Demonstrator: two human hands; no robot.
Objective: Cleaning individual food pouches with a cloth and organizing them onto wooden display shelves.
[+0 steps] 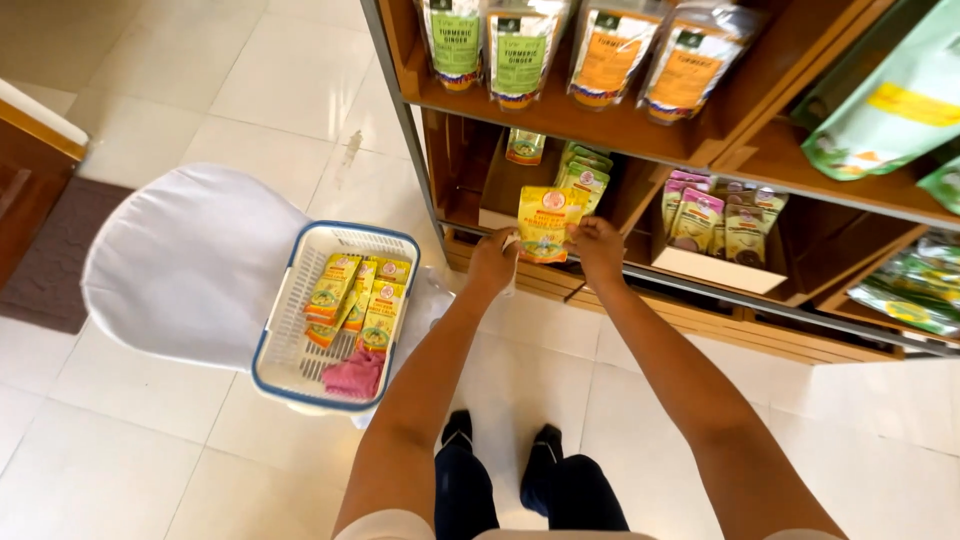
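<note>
We see both hands at twelve o'clock, left hand (492, 262) and right hand (597, 247) each pinching a side of a flat yellow foil pouch (546, 222) before the low wooden shelf (640, 282), white plastic basket with blue rim (300, 262) of matching yellow packets (350, 295) at nine o'clock, on a white-covered stool (180, 270).

Both hands at front edge of lower shelf (560, 285): left hand (492, 262) left of pouch (546, 222), right hand (598, 246) right of it. Basket (300, 262) sits on chair (190, 265), left of shelf; packets (355, 297) inside basket, cloth (354, 374) at its near end.
</note>
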